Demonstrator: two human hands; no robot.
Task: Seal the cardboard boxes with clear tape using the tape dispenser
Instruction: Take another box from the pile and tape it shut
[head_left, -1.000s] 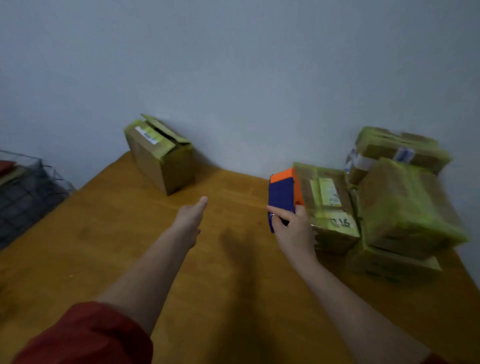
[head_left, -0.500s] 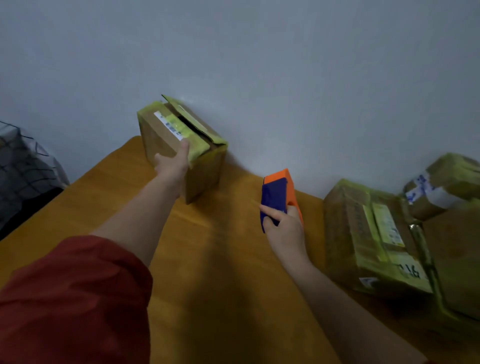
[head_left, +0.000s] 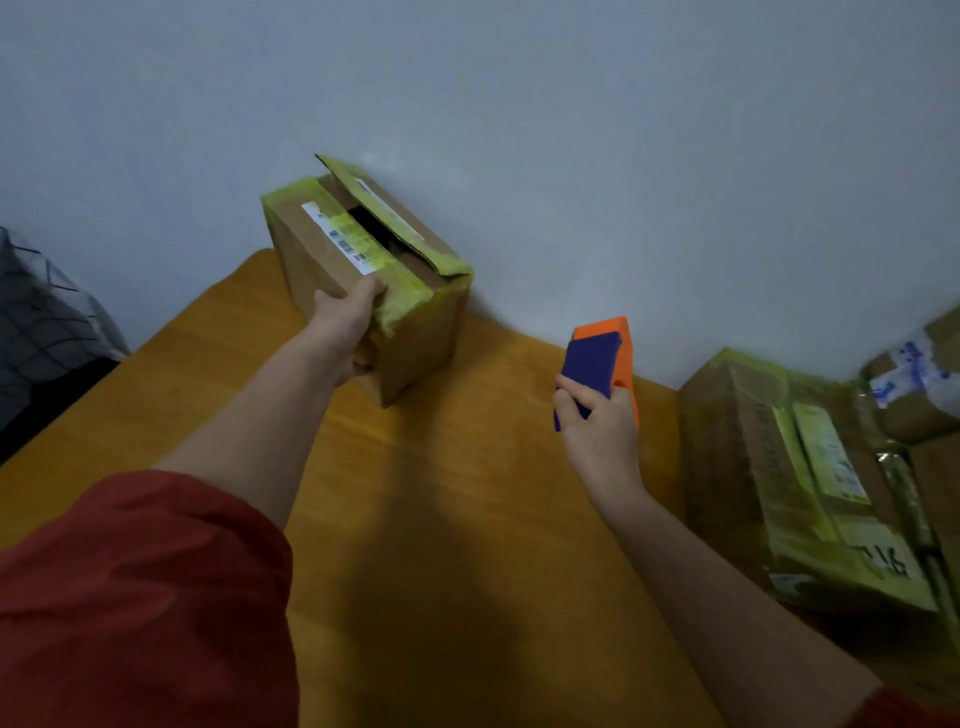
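My left hand (head_left: 345, 325) grips the near top edge of the brown cardboard box with yellow-green taped edges and a white barcode label (head_left: 311, 260), thumb on its top. The box sits at the far side of the orange-brown wooden table (head_left: 467, 493), by the wall, its top flaps ajar. My right hand (head_left: 597, 426) holds the orange-and-blue tape dispenser (head_left: 602, 358) upright above the table, apart from the box. More taped cardboard boxes (head_left: 795, 483) are stacked to my right.
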